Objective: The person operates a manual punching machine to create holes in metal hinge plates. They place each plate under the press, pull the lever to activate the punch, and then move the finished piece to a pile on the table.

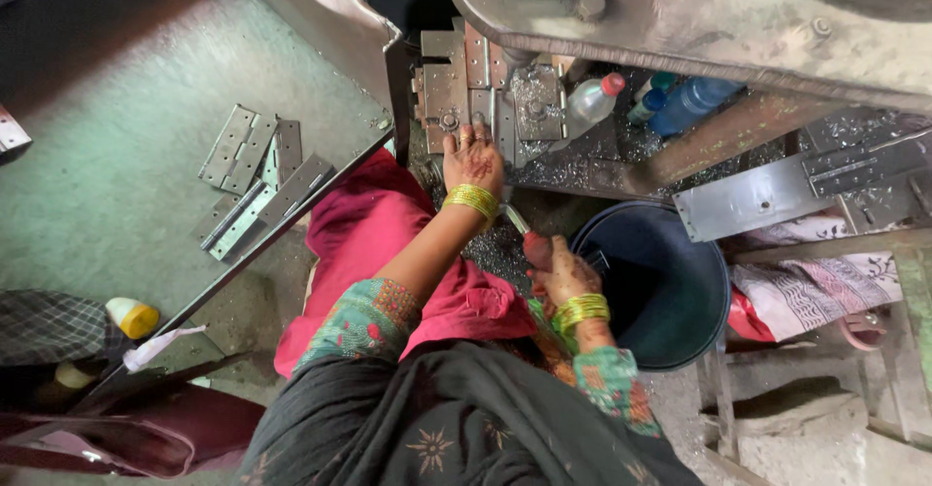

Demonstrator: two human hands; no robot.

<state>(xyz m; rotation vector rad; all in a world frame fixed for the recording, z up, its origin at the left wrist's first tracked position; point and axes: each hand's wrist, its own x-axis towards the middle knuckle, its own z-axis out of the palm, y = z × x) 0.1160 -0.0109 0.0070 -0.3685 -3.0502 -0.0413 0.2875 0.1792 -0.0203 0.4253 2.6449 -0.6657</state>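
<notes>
**Hands at the press, hinges all over the place**

So your left hand (473, 159) is up near the middle of the frame, fingers spread flat and resting on the metal plates (456, 88) clamped in the machine (680, 20) that fills the top of the frame. It's not gripping anything, just pressing on the plate edge.

Your right hand (561, 274) sits lower, a bit right of centre, fingers curled shut around a reddish handle (536, 249). A thin metal shaft (515, 219) pokes out of it toward the upper left, ending just beside your left wrist.

Right next to that hand, to the right, there's a dark blue bucket (714, 326). Metal shavings (558, 170) are scattered on the ledge under the plates, and a few plastic bottles (592, 102) lie there just right of them.

Over at the left of the frame, a loose pile of flat metal hinges (254, 170) sits on the green floor (116, 136). A small yellow-capped bottle (131, 317) is at lower left.
</notes>
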